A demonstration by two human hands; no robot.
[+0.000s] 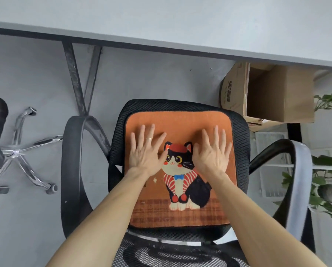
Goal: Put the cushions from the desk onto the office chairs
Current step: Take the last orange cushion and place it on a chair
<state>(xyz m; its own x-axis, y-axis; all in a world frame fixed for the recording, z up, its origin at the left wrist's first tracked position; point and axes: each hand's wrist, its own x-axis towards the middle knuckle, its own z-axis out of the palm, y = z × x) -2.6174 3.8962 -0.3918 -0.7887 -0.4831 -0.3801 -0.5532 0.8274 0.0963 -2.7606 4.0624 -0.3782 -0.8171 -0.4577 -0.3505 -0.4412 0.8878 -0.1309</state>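
An orange cushion [180, 212] printed with a black-and-white cat lies flat on the seat of a black mesh office chair [240, 130]. My left hand [147, 151] rests flat on the cushion's upper left part, fingers spread and straight. On the upper right part my right hand [213, 153] lies flat in the same way. The two hands flank the cat's head. The chair's armrests curve up on both sides.
The grey desk [180, 26] runs across the top, with black crossed legs [80, 79] below it. A cardboard box [273, 93] sits under the desk at right. A second chair's chrome base [20, 151] stands at left. Green plants [327, 180] fill the right edge.
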